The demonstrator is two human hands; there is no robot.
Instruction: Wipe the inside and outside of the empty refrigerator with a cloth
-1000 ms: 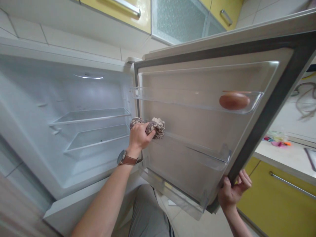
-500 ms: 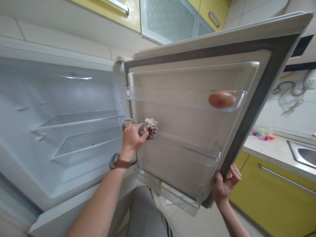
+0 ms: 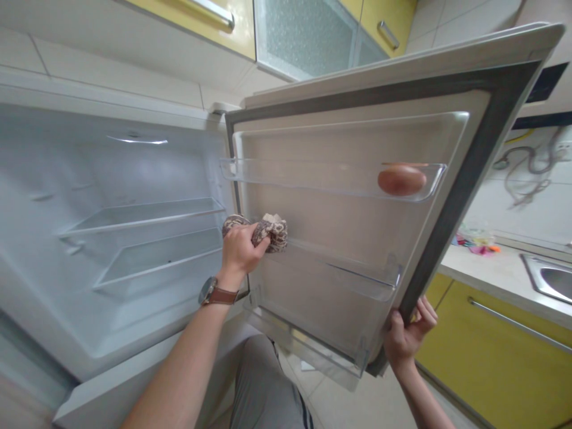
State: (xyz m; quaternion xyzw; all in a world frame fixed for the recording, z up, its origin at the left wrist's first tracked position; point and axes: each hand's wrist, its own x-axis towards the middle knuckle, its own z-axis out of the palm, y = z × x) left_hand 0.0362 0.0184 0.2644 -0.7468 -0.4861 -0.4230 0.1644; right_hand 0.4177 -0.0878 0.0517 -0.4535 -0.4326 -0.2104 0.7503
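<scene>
My left hand (image 3: 241, 247), with a brown-strapped watch at its wrist, is closed around a bunched brown-and-cream patterned cloth (image 3: 276, 232). The cloth is at the hinge-side end of the clear middle door shelf (image 3: 344, 271). On the opposite side, my right hand (image 3: 409, 333) grips the free edge of the open refrigerator door (image 3: 322, 220), thumb on the inner face by the grey seal. Higher up, the upper clear door shelf (image 3: 304, 179) holds a reddish-brown rounded object (image 3: 402, 180), which looks like an egg or onion.
Left of the door is the open fridge compartment (image 3: 147, 179) with two glass shelves. A counter (image 3: 500, 280) with a steel sink (image 3: 554, 280) and colourful small items (image 3: 478, 241) stands to the right. Yellow cabinets (image 3: 491, 345) are below it, others overhead. My knee (image 3: 268, 381) is under the door.
</scene>
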